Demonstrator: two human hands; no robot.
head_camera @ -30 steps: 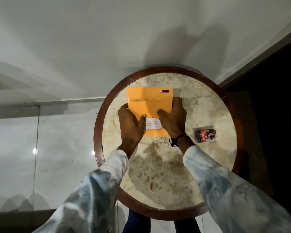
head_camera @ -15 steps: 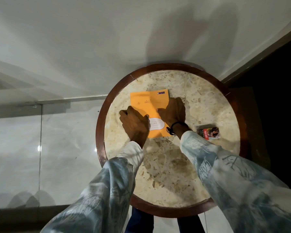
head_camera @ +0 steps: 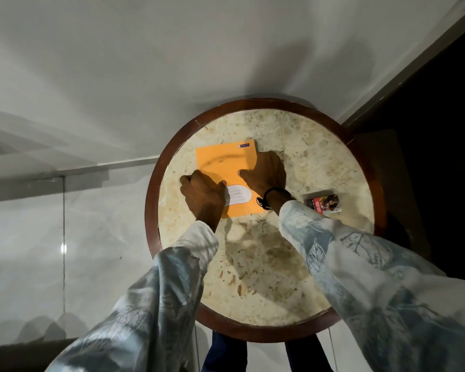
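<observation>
While left hand [head_camera: 203, 196] and right hand [head_camera: 265, 174] clamp fingers on the orange notebook [head_camera: 226, 162] at 9 and 3 o'clock, squaring seems underway; next, lift its cover.

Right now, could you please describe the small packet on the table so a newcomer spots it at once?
Find the round stone-topped table with the dark wooden rim. Right of the orange notebook, beside the right sleeve, lies the small packet. Unlike the notebook, it is red and dark with a printed picture, and much smaller.

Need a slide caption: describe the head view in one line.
Left hand and right hand hold an orange notebook on a round table, small packet nearby.
</observation>
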